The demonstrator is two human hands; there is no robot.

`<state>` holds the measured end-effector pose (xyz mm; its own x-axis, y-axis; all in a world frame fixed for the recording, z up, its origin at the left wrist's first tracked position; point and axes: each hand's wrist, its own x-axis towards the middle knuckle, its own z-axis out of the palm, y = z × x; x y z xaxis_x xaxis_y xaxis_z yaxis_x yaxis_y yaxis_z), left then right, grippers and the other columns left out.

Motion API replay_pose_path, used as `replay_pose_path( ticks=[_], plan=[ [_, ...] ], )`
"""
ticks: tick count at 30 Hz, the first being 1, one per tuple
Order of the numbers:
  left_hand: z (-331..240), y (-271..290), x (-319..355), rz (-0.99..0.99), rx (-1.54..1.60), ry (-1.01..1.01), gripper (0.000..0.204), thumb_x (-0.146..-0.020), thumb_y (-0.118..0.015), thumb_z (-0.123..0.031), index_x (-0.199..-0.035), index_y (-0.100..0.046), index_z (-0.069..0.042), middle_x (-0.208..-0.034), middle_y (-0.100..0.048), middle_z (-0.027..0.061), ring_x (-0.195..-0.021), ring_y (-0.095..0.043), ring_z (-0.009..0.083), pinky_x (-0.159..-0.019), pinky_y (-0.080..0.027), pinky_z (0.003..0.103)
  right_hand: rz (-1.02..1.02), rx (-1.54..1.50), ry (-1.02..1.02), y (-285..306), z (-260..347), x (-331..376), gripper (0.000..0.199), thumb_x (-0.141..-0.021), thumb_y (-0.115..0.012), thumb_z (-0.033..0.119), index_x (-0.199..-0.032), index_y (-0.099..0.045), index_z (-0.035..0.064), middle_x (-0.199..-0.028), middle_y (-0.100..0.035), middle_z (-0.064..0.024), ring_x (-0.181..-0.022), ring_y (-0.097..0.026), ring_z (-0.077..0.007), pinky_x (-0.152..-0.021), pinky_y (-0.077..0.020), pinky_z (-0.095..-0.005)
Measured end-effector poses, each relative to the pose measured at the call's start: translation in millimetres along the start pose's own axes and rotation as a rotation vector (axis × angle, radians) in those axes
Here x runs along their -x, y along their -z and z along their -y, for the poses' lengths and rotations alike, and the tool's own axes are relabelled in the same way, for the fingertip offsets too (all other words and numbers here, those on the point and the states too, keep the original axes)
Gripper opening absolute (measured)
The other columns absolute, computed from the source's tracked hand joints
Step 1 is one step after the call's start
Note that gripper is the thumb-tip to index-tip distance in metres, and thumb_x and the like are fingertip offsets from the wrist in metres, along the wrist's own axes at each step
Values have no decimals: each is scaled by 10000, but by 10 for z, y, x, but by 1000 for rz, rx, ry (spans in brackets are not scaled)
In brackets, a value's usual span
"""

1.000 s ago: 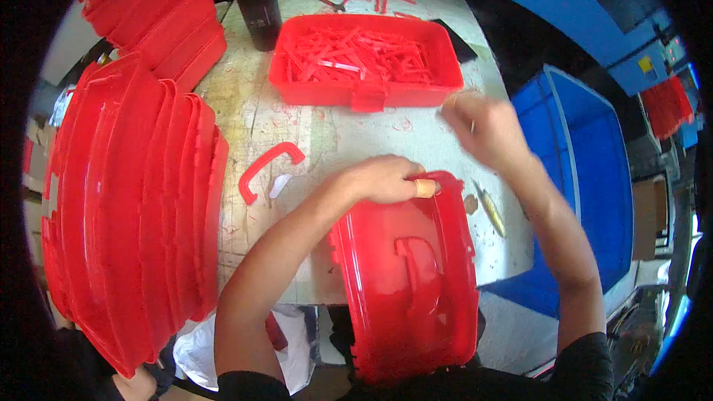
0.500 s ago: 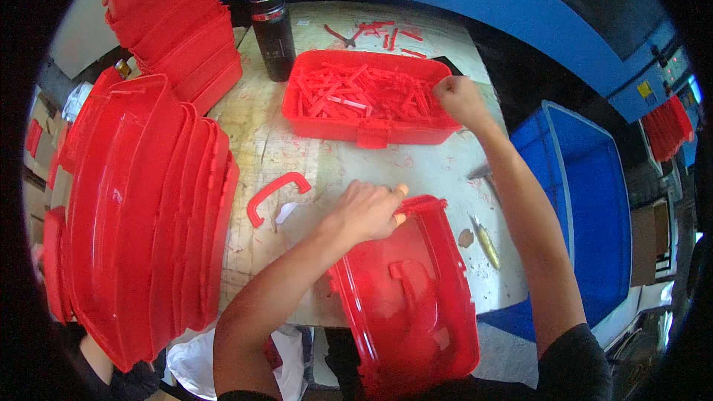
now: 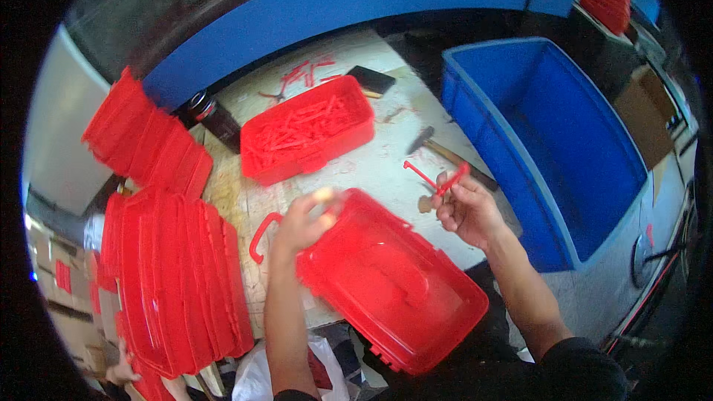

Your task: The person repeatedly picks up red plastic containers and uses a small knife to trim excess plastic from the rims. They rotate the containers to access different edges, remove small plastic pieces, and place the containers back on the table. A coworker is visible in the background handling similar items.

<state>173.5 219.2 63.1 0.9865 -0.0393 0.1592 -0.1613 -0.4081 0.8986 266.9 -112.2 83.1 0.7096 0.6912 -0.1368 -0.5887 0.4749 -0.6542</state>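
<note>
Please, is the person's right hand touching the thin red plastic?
Touching. The head view shows the thin red plastic held at the fingertips of the right hand.

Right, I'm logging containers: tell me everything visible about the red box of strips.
The red box looks like plastic: oblong, round-cornered, with a tab on its near wall. Open-topped and filled with thin red strips, it stands upright on the table, near the dark bottle. Neither the left hand nor the right hand touches it.
</note>
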Motion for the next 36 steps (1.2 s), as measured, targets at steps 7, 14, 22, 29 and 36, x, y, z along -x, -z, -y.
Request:
replay_pose_path(
  ticks=[7, 14, 22, 29, 36],
  plan=[
    [-60, 255, 1281, 294, -413, 156, 312, -760, -553, 47, -1009, -715, -46, -1366, -610, 136, -1386, -450, 340, -1173, -300, 450, 82, 76, 146, 187, -71, 398, 205, -936, -703, 176, -1006, -517, 124, -925, -596, -46, -721, -634, -106, -556, -498, -205],
    [-862, -117, 956, -116, -811, 132, 411, -849, -647, -34, -1259, -632, -52, -1104, -687, 134, -1082, -638, 323, -994, -480, 461, -90, 130, 128, -16, -175, 364, 248, -987, -628, 147, -1204, -580, 37, -987, -650, -77, -829, -681, -147, -649, -547, -239],
    [-1101, -1988, 633, -47, 667, 310, 433, -988, -511, -87, -1402, -396, -34, -935, -630, 89, -702, -637, 134, -573, -522, 255, -167, 1449, 830, 1, -397, 900, 266, -883, -552, -115, -1124, -593, -8, -1022, -625, -202, -934, -635, -386, -808, -523, -411],
    [-1257, -2014, 38, 289, 490, 300, 370, -946, -527, -118, -1304, -486, -36, -838, -631, 127, -663, -630, 269, -599, -517, 360, -62, 1646, 434, 418, -150, 1576, 386, -833, -705, 148, -1149, -533, 5, -923, -578, -153, -717, -570, -277, -647, -473, -366],
    [-659, -1997, -572, 822, -674, -216, 309, -837, -682, -269, -1070, -635, -71, -892, -677, 208, -963, -656, 404, -852, -492, 516, -23, 1106, -242, 653, 36, 1829, 390, -1031, -455, 362, -1237, -490, 33, -885, -561, -94, -759, -568, -207, -690, -463, -369]
  ],
)
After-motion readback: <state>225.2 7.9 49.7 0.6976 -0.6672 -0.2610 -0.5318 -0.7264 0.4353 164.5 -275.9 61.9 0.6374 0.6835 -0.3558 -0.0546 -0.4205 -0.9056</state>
